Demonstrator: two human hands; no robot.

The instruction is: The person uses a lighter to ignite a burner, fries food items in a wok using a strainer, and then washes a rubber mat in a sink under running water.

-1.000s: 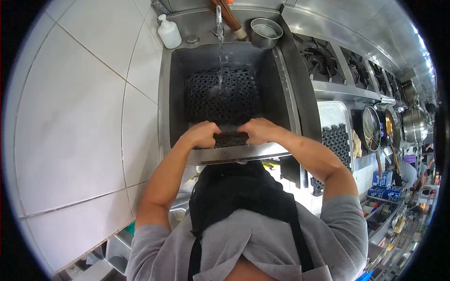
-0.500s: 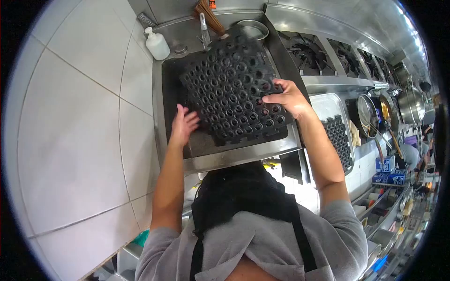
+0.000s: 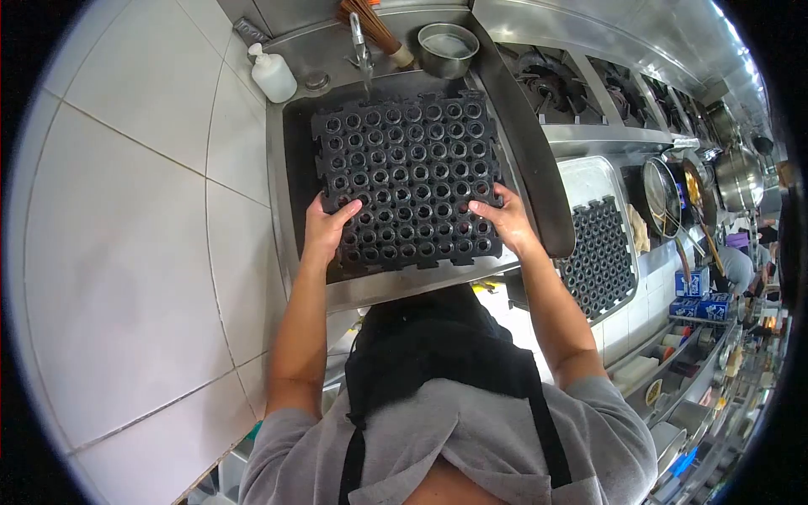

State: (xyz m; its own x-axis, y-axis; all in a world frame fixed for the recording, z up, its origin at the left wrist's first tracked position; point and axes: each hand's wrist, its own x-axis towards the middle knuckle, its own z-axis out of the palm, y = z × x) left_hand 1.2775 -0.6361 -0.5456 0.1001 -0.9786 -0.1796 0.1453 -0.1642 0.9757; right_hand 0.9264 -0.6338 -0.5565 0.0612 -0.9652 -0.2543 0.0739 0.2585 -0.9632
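Kitchen, tiled wall (image 3: 118, 219) on the left, stove (image 3: 551, 88) beyond the sink on the right. Black rubber mat (image 3: 408, 177), rows of round holes, notched edges, is over the sink (image 3: 337, 296), covering most of its opening. Left hand (image 3: 328, 227) clamped on its left edge near the front, right hand (image 3: 507, 220) on the right edge, roughly level with it. Thumbs on top face; most other fingers hidden at the edges or below. Hands apart, mat between them. Can't tell if its underside touches the sink.

Tap (image 3: 360, 42) just past the far edge, water looks to be running. Soap bottle (image 3: 273, 78) far left, stick brush (image 3: 374, 29) and round pan (image 3: 448, 50) at the back. Second holed mat (image 3: 599, 252) in a metal tray (image 3: 589, 175), right of the sink.

My read: current step is a two-handed hold, mat face toward the wearer. Any move from here calls for both grips kept even and the notched edge clear of the front rim and tap. Wet rubber could slip or flex, so firm pinch both sides.
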